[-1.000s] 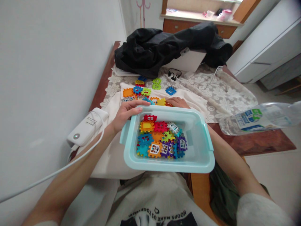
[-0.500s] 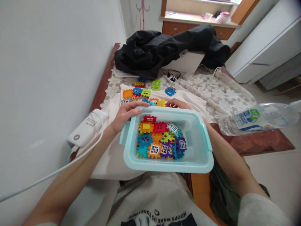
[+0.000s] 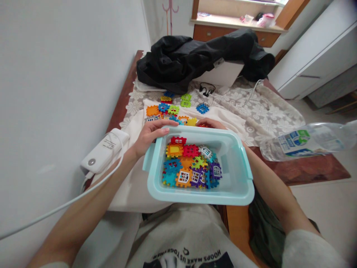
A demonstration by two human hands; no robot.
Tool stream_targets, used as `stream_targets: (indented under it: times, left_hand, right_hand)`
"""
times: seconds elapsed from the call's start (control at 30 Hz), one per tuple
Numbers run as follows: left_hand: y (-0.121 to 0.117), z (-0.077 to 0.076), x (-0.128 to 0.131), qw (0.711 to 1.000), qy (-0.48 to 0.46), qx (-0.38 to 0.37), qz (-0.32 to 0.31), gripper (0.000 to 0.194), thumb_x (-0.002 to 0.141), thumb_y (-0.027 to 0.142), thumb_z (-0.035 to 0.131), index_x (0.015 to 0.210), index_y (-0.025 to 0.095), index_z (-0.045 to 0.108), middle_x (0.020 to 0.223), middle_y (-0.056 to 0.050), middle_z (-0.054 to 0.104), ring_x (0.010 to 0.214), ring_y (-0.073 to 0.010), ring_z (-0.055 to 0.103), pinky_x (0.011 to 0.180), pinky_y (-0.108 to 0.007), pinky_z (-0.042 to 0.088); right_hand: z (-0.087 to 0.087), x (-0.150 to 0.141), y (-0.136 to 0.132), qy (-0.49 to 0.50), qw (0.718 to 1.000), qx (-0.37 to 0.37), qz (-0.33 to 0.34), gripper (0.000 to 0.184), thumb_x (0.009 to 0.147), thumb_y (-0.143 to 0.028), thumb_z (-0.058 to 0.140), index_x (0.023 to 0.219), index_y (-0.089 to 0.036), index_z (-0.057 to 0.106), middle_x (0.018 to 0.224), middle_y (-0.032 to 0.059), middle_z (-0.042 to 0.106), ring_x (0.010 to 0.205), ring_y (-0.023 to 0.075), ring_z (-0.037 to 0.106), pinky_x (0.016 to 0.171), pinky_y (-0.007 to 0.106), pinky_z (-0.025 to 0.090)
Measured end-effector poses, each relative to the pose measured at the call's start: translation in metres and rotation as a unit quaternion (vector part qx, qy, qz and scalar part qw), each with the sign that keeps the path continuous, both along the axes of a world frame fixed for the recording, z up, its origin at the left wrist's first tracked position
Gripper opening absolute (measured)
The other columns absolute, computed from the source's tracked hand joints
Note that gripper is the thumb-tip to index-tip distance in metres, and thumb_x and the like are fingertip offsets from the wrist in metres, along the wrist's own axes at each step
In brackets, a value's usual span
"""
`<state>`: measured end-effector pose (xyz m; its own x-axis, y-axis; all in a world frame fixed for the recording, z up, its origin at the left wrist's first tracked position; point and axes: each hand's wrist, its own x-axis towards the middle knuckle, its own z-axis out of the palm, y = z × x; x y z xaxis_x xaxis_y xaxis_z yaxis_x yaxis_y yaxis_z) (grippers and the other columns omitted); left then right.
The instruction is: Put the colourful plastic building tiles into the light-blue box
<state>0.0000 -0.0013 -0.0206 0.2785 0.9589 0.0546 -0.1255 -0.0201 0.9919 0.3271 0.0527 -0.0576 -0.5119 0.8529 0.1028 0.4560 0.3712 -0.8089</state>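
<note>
A light-blue plastic bin (image 3: 228,199) rests close to my body, holding several interlocking plastic building pieces (image 3: 191,150) heaped toward its left side, some with white window inserts. My left hand (image 3: 152,136) grips the bin's far left corner, thumb and fingers on the rim. Beyond the far rim, my right hand (image 3: 210,123) reaches down among loose building pieces (image 3: 174,110) on the white cloth. Red shows beneath its fingers; the fingertips and most of the palm are hidden by the bin, so whether a piece is held is unclear.
A white power bank (image 3: 104,150) with a cable lies at left by the wall. At right stands a clear water bottle (image 3: 304,141). Black cloth (image 3: 195,56) covers part of a white laptop (image 3: 223,72) at the back, with black earphones (image 3: 206,89) in front.
Both hands and the bin hold nearly the same positions. The right hand's fingers have shifted slightly, and more red shows beneath them.
</note>
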Motion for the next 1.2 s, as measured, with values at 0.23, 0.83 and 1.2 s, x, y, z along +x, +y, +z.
stream_targets:
  times: [0.23, 0.83, 1.2]
  left_hand:
    - [0.000, 0.001, 0.000, 1.000, 0.001, 0.003, 0.000, 0.031, 0.084, 0.041, 0.092, 0.109, 0.022, 0.094, 0.092, -0.006, 0.085, 0.082, -0.0190, 0.075, 0.069, -0.023, 0.055]
    - [0.000, 0.000, 0.000, 1.000, 0.000, 0.001, 0.005, 0.032, 0.084, 0.041, 0.093, 0.110, 0.022, 0.094, 0.095, -0.007, 0.086, 0.088, -0.0213, 0.077, 0.073, -0.025, 0.058]
    - [0.001, -0.002, -0.001, 1.000, -0.006, -0.004, -0.005, 0.033, 0.084, 0.043, 0.093, 0.111, 0.023, 0.094, 0.102, -0.007, 0.088, 0.083, -0.0198, 0.077, 0.072, -0.026, 0.058]
  right_hand:
    - [0.008, -0.006, -0.008, 0.028, 0.999, -0.022, -0.016, 0.018, 0.095, -0.028, 0.084, 0.110, -0.020, 0.080, 0.117, 0.0059, 0.084, 0.108, 0.0227, 0.075, 0.104, 0.038, 0.064]
    - [-0.007, 0.002, 0.005, 0.251, 0.959, -0.077, -0.105, 0.061, 0.069, -0.073, 0.098, 0.096, -0.025, 0.071, 0.084, 0.0001, 0.074, 0.072, 0.0169, 0.066, 0.064, 0.029, 0.055]
    - [0.010, 0.019, 0.006, 0.402, 0.900, -0.077, -0.152, 0.050, 0.074, -0.058, 0.099, 0.102, -0.032, 0.067, 0.083, -0.0048, 0.068, 0.065, 0.0140, 0.062, 0.058, 0.027, 0.053]
